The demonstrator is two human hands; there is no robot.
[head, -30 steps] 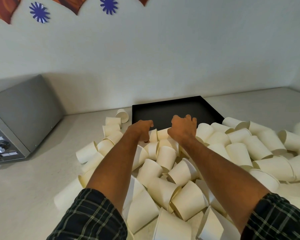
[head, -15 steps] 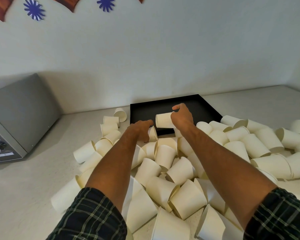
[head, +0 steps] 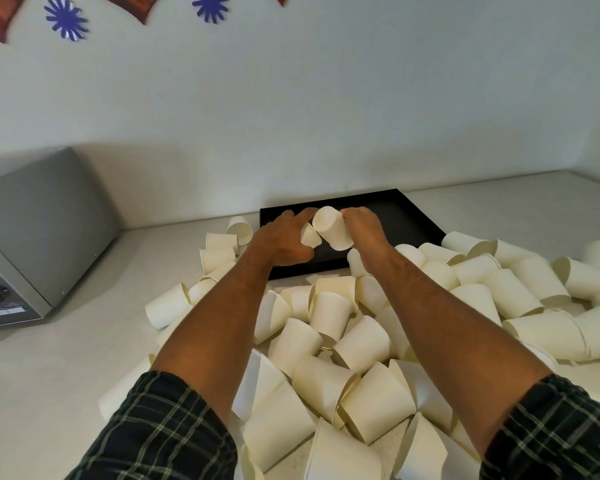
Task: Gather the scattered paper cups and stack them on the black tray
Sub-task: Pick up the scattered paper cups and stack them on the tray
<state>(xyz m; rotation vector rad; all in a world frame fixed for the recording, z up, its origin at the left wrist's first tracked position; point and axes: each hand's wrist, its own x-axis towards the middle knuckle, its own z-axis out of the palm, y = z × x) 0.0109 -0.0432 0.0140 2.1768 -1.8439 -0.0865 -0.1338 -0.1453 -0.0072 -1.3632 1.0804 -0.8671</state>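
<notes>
the right hand (head: pixel 362 230) curls its fingers round a paper cup (head: pixel 333 227), held tilted above the near edge of the black tray (head: pixel 406 223). the left hand (head: pixel 279 242) pinches a second cup (head: pixel 309 235), touching the first, with its index finger stretched toward the first cup's base. the tray lies by the back edge of the counter (head: pixel 49 368), against the wall. a pile of scattered cups (head: pixel 329 344) spreads from the tray's near edge to the counter's front edge and off to the right, most lying on their sides. a grey appliance (head: pixel 32 237) stands at the counter's left edge. plaid sleeves (head: pixel 160 434) cover both upper forearms.
</notes>
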